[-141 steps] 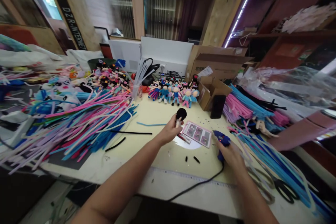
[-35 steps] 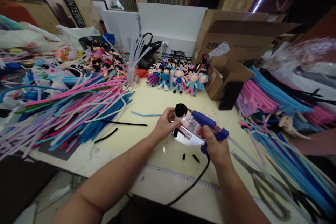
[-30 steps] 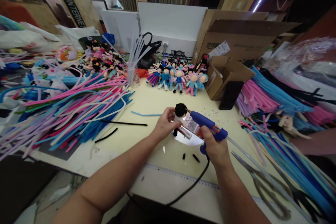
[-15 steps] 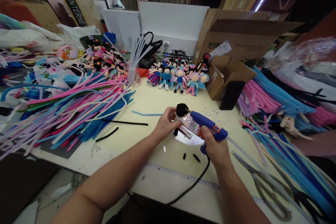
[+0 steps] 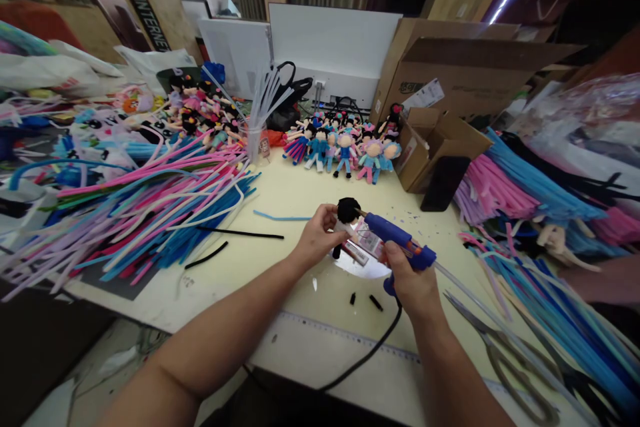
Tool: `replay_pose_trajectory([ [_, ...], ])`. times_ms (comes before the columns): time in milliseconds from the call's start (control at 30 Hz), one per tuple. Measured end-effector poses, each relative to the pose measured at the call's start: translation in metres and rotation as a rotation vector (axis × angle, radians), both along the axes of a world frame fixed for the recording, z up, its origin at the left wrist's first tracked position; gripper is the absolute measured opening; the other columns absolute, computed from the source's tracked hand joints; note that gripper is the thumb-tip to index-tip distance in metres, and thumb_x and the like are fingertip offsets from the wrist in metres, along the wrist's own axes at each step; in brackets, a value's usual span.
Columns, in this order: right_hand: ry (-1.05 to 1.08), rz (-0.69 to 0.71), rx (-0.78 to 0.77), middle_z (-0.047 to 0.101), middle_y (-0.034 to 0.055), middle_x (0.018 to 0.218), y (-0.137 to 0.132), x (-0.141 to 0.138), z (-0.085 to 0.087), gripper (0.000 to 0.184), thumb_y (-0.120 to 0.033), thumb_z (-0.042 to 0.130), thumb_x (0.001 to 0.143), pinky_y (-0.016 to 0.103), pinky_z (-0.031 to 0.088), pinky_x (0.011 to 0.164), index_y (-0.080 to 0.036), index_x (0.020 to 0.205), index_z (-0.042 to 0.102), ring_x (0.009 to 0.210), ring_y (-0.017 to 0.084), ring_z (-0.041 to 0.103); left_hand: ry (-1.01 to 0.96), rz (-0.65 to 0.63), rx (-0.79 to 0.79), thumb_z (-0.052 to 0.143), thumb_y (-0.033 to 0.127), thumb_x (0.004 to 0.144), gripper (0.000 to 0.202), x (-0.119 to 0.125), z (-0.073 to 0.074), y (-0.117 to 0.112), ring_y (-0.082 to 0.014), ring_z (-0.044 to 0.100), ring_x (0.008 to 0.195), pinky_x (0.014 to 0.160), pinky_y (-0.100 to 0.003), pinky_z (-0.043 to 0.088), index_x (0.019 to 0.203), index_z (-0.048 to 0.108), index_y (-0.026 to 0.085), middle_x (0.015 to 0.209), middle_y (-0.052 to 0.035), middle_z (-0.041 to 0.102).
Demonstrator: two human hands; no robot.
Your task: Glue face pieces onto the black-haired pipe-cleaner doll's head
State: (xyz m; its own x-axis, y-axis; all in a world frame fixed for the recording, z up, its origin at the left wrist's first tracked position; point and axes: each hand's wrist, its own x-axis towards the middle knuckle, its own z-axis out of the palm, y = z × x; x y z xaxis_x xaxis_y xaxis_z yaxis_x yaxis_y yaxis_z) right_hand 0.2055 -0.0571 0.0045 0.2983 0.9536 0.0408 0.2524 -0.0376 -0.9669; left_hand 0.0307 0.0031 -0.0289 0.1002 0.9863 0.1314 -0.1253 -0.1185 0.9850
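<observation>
My left hand [image 5: 321,235] is closed on a small doll [image 5: 349,210] with black hair, its head turned up beside my fingertips. A blue glue gun [image 5: 395,233] is gripped in my right hand [image 5: 413,280], and its nozzle points left, touching or almost touching the black hair. My fingers cover much of the doll's body. A clear glue stick runs out of the gun's back, and a black cord [image 5: 373,357] hangs from its handle. Two short black pipe cleaner pieces [image 5: 375,302] lie on the table below. A blue pipe cleaner [image 5: 280,217] lies left of the doll.
Pipe cleaners [image 5: 165,213] in many colours are heaped on the left, with more bundles [image 5: 505,193] on the right. Scissors [image 5: 500,347] lie beside my right forearm. Several finished dolls [image 5: 345,153] stand at the back, near a cardboard box [image 5: 435,147] and a black phone [image 5: 445,183].
The whole view has shifted slightly. Both hands keep almost the same pose, with the glue gun's nozzle still at the doll's black hair.
</observation>
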Motion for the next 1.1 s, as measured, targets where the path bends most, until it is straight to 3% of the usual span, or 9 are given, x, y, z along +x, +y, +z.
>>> replay_pose_trajectory([
  [733,-0.087,0.061,0.019,0.064,0.0021,0.058,0.0002,0.0026,0.0009,0.038,-0.055,0.065,0.072,0.029,0.048,0.053,-0.017,0.069,0.068,0.056,0.017,0.059,-0.020,0.029,-0.015,0.077,0.017,0.060,0.047,-0.0013,-0.0027,0.0038,-0.0118,0.058,0.074,0.070,-0.025,0.044,0.098,0.050,0.019,0.083,0.0015,0.061],
  [1100,-0.113,0.067,0.042,0.065,0.0027,0.064,0.0014,0.0017,-0.0010,0.041,-0.057,0.063,0.073,0.032,0.051,0.063,-0.017,0.072,0.070,0.061,0.017,0.059,-0.025,0.026,-0.006,0.074,0.015,0.060,0.045,-0.0024,-0.0017,0.0041,-0.0112,0.057,0.073,0.069,-0.025,0.043,0.097,0.049,0.019,0.082,0.0015,0.061],
])
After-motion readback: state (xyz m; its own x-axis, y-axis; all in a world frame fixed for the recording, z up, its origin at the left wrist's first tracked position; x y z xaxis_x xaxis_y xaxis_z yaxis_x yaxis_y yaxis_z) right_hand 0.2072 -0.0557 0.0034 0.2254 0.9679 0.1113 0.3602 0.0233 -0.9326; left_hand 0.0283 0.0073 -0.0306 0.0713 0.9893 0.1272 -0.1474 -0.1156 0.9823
